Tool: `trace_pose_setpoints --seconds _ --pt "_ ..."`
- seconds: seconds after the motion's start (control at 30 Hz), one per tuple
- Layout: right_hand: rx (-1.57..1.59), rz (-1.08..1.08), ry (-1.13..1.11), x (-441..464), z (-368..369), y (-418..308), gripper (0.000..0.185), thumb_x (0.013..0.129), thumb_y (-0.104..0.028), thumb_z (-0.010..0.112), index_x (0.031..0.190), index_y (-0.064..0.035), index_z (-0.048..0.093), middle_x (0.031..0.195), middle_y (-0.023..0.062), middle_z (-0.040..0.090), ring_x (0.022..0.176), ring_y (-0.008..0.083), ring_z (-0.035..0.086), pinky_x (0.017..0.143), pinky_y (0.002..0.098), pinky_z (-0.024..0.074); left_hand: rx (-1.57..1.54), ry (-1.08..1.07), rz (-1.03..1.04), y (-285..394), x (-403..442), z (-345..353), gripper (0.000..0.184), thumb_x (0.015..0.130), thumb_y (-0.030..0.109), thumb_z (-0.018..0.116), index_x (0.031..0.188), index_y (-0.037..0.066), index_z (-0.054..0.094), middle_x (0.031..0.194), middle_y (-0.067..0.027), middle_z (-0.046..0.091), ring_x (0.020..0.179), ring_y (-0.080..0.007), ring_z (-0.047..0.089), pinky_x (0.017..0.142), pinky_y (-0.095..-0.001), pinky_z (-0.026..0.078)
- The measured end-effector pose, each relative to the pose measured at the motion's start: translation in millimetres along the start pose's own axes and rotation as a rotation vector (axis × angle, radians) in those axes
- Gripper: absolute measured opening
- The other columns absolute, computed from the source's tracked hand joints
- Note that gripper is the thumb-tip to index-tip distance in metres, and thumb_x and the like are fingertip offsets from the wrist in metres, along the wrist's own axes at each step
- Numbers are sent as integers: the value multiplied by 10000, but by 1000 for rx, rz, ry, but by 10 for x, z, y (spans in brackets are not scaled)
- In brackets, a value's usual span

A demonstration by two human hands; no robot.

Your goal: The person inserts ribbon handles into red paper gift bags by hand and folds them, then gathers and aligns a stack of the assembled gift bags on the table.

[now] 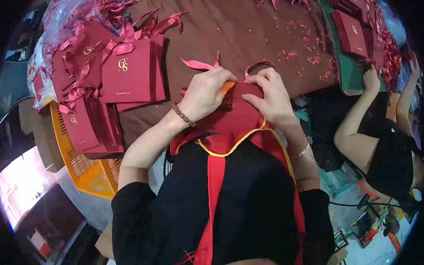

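Observation:
A dark red paper gift bag (244,103) lies in front of me at the table's near edge, its gold print partly covered by my fingers. My left hand (208,91), with a beaded bracelet at the wrist, is closed at the bag's upper left. A small orange object (227,87) shows between its fingers; its kind is unclear. My right hand (270,94) pinches the bag's top edge with thumb and bent fingers, beside a dark pink ribbon loop (258,64). Another pink ribbon end (198,64) sticks out beyond my left hand.
Finished-looking red bags with ribbons (133,72) are stacked on the left of the brown cloth (246,33). Red scraps (314,59) dot its right side. A yellow crate (85,167) stands lower left. At right, a co-worker's hand (372,82) is near more bags (353,34).

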State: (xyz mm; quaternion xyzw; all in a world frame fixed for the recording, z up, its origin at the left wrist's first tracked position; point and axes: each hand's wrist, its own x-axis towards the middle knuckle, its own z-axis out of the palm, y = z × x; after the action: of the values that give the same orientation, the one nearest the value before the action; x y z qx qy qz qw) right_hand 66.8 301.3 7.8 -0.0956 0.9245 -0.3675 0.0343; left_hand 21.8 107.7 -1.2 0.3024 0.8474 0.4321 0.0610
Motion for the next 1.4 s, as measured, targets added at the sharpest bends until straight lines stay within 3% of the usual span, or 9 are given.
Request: trace_pose_setpoints --seconds 0.07,0.17,0.37,0.43,0.53,0.67,1.07,1.2,1.4 --pt "75 -61 3 -27 0 101 324 686 -122 722 969 -41 587 939 97 467 862 224 501 775 307 420 -11 -7 23 8 -8 8 107 780 32 596 882 3 605 805 -158 596 781 -316 605 672 -360 476" --pt "182 160 -39 -67 -65 155 279 736 -125 695 955 -11 565 919 83 469 714 128 487 622 251 418 -5 -16 9 0 -4 3 98 781 36 598 873 1 603 795 -159 594 778 -315 606 665 -363 476" --pt "359 364 -218 -15 -145 112 238 780 -123 669 956 -14 553 768 46 509 593 71 482 532 222 406 -24 82 88 -59 -6 111 130 772 43 593 899 46 622 852 -123 587 800 -304 587 686 -367 459" --pt "473 457 -247 2 -145 139 202 807 -114 658 952 -18 556 679 -12 544 550 15 473 481 192 396 259 179 181 23 -19 18 156 759 37 595 909 66 626 865 -104 578 776 -286 571 671 -360 444" --pt "536 412 -171 13 -65 217 239 790 -147 652 961 4 579 605 48 576 540 80 552 499 242 433 233 114 118 86 -58 30 207 731 40 621 937 58 618 782 -99 592 741 -284 567 666 -364 443" --pt "532 404 -182 93 -82 145 207 815 -103 651 980 -11 566 710 -37 544 541 -1 459 479 162 396 136 116 15 87 -95 144 126 746 57 627 867 29 607 791 -127 620 747 -306 600 653 -379 478" --pt "360 231 -164 80 -79 120 261 810 -117 633 1034 10 590 618 -43 508 559 7 423 504 197 369 212 126 34 122 -38 258 116 723 24 597 839 31 592 754 -132 608 719 -313 595 632 -400 470" --pt "559 139 -80 58 84 240 231 840 -101 602 1050 -4 595 768 -37 561 599 12 454 524 179 391 244 107 19 131 -35 249 105 708 19 601 808 30 572 728 -129 590 702 -309 583 624 -397 461" --pt "816 307 -157 -29 145 266 229 877 -109 563 1088 -23 583 881 -13 599 730 27 530 621 182 451 381 136 131 110 -56 338 114 669 7 590 767 41 543 686 -122 555 673 -289 551 624 -385 440"
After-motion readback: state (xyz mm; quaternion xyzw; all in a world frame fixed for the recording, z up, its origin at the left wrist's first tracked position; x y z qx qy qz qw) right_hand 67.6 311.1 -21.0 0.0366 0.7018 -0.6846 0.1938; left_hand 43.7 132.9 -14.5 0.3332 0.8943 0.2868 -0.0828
